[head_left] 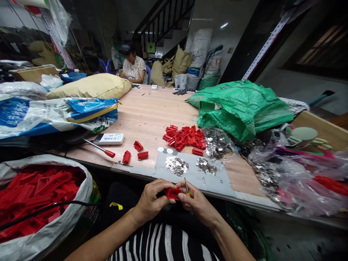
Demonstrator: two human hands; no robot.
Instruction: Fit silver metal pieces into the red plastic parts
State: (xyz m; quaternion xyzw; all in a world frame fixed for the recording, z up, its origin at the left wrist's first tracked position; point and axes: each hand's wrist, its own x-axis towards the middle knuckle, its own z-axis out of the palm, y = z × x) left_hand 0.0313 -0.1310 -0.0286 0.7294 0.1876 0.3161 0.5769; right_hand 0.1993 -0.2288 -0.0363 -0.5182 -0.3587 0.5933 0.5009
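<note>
My left hand grips a red plastic part, a small trough-like housing, just in front of the table edge. Closed around a small screwdriver with a yellow handle and thin metal shaft pointing up, my right hand is against the right end of the part. Beyond my hands, a pile of small shiny metal pieces and a smaller, duller pile lie on a grey sheet. Farther back is a heap of red parts; several more lie loose to the left.
A sack full of red parts stands at my left. On the table are a red-handled tool, a white box, a green woven bag and plastic bags of metal pieces. Another person sits at the far end.
</note>
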